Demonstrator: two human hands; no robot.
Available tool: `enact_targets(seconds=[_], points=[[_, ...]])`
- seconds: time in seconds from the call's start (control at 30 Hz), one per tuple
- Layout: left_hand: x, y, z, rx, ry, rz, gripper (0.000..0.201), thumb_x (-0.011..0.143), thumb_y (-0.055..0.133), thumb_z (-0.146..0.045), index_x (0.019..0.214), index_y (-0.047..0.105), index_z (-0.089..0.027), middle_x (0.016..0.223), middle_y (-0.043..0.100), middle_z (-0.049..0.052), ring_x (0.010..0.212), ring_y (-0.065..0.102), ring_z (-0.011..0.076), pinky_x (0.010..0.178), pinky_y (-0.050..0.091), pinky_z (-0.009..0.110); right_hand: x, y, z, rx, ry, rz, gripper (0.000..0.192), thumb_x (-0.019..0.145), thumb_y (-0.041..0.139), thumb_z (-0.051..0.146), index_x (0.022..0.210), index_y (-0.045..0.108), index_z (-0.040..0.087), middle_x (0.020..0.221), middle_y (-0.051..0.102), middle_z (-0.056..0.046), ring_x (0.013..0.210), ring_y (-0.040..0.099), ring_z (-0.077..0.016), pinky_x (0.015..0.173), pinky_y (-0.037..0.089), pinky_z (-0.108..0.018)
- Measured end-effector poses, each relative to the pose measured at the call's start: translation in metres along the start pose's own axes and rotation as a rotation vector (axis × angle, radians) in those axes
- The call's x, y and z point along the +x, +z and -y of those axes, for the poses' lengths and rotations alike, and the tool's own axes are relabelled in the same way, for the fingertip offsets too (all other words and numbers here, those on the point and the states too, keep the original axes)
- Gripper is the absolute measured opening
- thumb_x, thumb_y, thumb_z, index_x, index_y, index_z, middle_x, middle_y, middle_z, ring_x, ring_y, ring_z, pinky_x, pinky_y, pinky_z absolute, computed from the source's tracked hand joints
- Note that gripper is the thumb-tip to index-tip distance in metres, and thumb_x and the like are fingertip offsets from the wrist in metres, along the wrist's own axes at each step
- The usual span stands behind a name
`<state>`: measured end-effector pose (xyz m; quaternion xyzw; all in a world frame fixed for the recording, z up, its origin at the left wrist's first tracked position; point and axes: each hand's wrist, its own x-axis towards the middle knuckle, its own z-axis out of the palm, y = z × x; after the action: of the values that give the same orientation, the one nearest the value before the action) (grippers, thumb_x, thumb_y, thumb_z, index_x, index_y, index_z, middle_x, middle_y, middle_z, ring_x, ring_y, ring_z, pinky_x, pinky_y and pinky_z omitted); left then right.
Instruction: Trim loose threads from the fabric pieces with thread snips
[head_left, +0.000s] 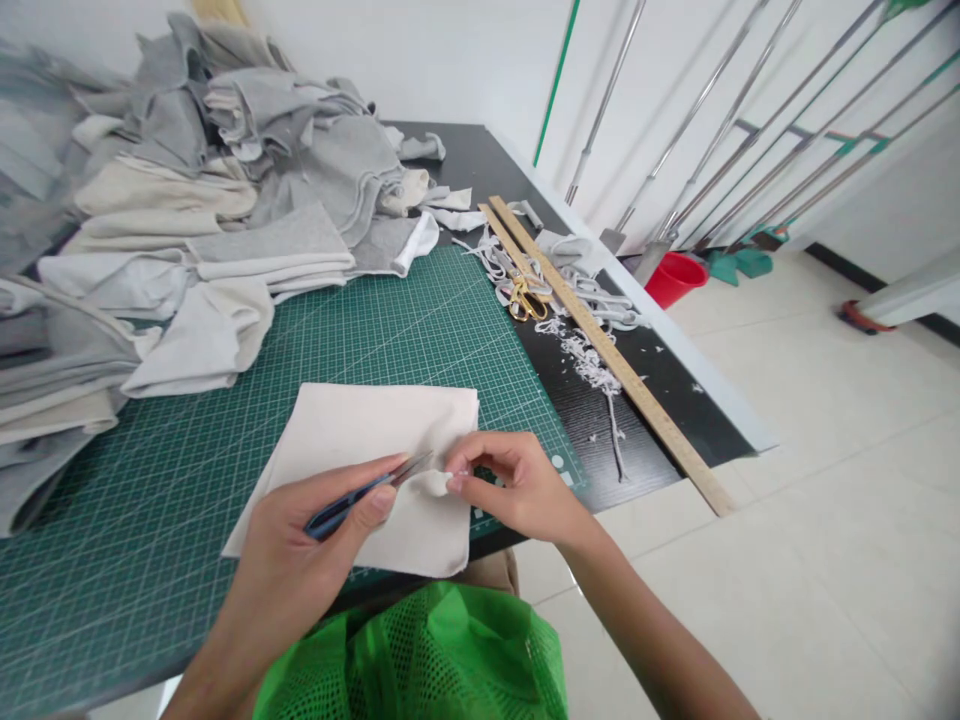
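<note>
My left hand [311,540] is closed around a pair of blue thread snips [341,512], whose metal blades point right toward my other hand. My right hand [517,485] pinches a small raised bit of white fabric near the snips' tips. That bit appears to belong to the folded off-white cloth [382,415] lying under both hands. A green cutting mat [375,335] with a printed grid carries the cloth.
Grey and cream fabric pieces [300,170] are heaped at the back left. Wooden rulers [637,395], gold-handled scissors [527,300] and fabric scraps [589,360] lie at the right. A red bucket [675,280] and several long-handled cleaning tools [705,95] stand beyond the table edge.
</note>
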<state>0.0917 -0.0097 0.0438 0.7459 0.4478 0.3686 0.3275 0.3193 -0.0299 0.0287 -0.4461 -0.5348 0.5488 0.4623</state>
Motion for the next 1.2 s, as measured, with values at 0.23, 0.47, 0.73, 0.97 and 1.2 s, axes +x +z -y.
enact_targets(seconds=[0.23,0.47,0.73,0.97,1.2], points=[[-0.022,-0.003,0.009,0.176,0.112,-0.061,0.023,0.089,0.069,-0.034,0.11,0.076,-0.028,0.102,0.081,0.002,0.088,0.079,0.0217,0.073,0.067,0.028,-0.016,-0.004,0.007,-0.215,-0.214,-0.004,0.007,0.088,0.07,0.026,0.091,0.073,0.02,0.091,0.074,-0.008,0.086,0.067,-0.0198,0.081,0.053,-0.034],[-0.037,0.002,0.023,0.235,0.261,-0.126,0.034,0.092,0.067,-0.024,0.125,0.068,-0.028,0.11,0.078,0.003,0.09,0.077,0.0195,0.08,0.066,0.03,-0.026,-0.046,0.005,-0.657,-0.178,-0.531,0.016,0.093,0.064,0.031,0.094,0.075,0.018,0.088,0.075,-0.007,0.078,0.065,-0.0195,0.075,0.052,-0.034],[-0.035,0.004,0.023,0.259,0.324,-0.179,0.035,0.091,0.068,-0.022,0.127,0.067,-0.025,0.107,0.078,0.004,0.086,0.077,0.0187,0.076,0.065,0.029,0.004,-0.094,-0.005,-0.922,-0.101,-0.561,0.025,0.083,0.077,0.036,0.097,0.08,0.016,0.086,0.072,-0.007,0.069,0.059,-0.0172,0.067,0.051,-0.033],[-0.037,0.004,0.025,0.233,0.309,-0.156,0.037,0.093,0.066,-0.023,0.13,0.065,-0.025,0.103,0.077,0.002,0.08,0.074,0.0143,0.076,0.063,0.027,0.005,-0.095,-0.009,-1.09,-0.181,-0.505,0.018,0.093,0.064,0.025,0.082,0.076,0.017,0.088,0.074,-0.009,0.081,0.066,-0.0214,0.078,0.054,-0.037],[-0.038,0.006,0.03,0.223,0.311,-0.154,0.035,0.096,0.065,-0.027,0.131,0.064,-0.025,0.103,0.076,0.001,0.082,0.072,0.012,0.079,0.06,0.025,0.011,-0.097,0.001,-1.32,-0.209,-0.365,0.019,0.094,0.057,0.019,0.08,0.069,0.021,0.09,0.072,-0.007,0.092,0.066,-0.0242,0.086,0.052,-0.036]])
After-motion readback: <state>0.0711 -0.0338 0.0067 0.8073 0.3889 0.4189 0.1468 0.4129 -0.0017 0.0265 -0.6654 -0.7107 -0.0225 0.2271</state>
